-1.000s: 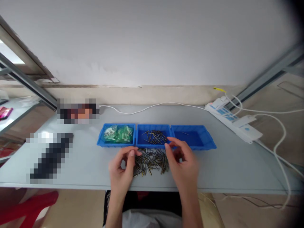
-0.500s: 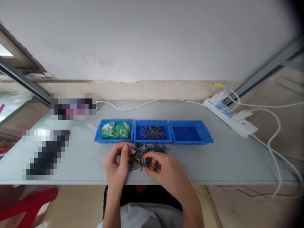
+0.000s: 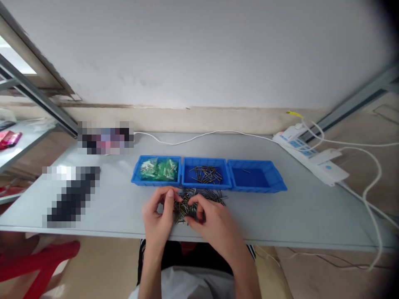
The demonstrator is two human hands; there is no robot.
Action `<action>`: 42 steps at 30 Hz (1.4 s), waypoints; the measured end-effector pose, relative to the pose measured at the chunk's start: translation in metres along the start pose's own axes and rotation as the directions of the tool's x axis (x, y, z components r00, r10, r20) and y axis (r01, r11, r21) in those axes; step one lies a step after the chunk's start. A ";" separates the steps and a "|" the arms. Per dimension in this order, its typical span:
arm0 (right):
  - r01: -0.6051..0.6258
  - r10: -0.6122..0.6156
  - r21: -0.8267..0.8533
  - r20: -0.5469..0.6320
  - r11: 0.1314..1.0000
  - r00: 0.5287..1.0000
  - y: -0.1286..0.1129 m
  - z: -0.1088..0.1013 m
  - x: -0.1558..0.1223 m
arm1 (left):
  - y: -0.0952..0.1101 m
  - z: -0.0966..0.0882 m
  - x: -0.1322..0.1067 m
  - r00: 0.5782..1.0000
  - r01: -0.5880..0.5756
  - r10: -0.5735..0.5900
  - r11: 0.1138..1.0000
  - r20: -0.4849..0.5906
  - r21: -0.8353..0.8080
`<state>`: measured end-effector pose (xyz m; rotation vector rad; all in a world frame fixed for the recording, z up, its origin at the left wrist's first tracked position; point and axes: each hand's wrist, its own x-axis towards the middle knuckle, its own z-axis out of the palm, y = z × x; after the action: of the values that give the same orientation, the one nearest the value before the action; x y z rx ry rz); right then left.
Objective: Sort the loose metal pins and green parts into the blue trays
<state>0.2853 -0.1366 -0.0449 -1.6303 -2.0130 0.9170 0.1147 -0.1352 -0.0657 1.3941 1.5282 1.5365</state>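
Note:
A heap of thin metal pins [image 3: 212, 194], some silver and some brass-toned, lies on the table in front of the blue bins. At its left edge is my left hand [image 3: 160, 211], thumb and fingertips closed in a pinch; anything between them is too small to make out. My right hand [image 3: 210, 218] reaches over the heap from the right, its thumb and forefinger apart above the pins. Behind the heap, the middle blue bin [image 3: 229, 182] contains more such pins. The left blue bin [image 3: 136, 177] holds green-tinted plastic bags with small pale pieces.
In the right blue bin [image 3: 258, 178] lies a single thin pin. A white power strip [image 3: 307, 153] with cables sits at the table's right, and a white cable [image 3: 187, 139] runs along the back. Blurred-out items [image 3: 73, 197] lie at left. A red stool [image 3: 46, 261] stands below.
The whole view has shifted and tilted slightly, putting the bins further right. Against the heap, my right hand has come a little left, closer to my left hand. My left hand keeps its pinch.

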 end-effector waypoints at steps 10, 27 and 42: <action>0.062 -0.065 -0.033 -0.092 0.998 0.994 0.005 0.005 0.001 | -0.002 -0.001 0.000 1.000 -0.010 0.010 1.000 0.003 0.020; -0.007 0.002 -0.063 -0.070 0.998 0.998 0.001 0.011 0.005 | -0.001 -0.001 0.000 1.000 -0.014 0.014 1.000 -0.001 0.001; -0.013 0.008 -0.058 -0.086 0.998 0.996 0.004 0.014 0.006 | -0.001 -0.001 0.001 1.000 -0.012 0.012 1.000 -0.007 0.018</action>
<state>0.2774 -0.1337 -0.0581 -1.6835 -1.9922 0.7845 0.1131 -0.1342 -0.0655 1.4113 1.5437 1.5400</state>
